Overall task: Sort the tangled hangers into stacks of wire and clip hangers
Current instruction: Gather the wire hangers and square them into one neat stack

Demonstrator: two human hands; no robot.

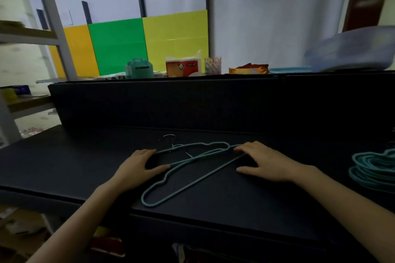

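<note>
Dark tabletop [64, 166]: teal hangers [198, 181] between left hand [136, 165], right hand [269, 165]

Head view, single entry: wide-angle, worn on our head, facing forward and down. We look from close over the black table [64, 166]; our left hand [136, 164] and right hand [267, 162] lie mid-frame, the white curtain [267, 17] closing the far side.
</note>
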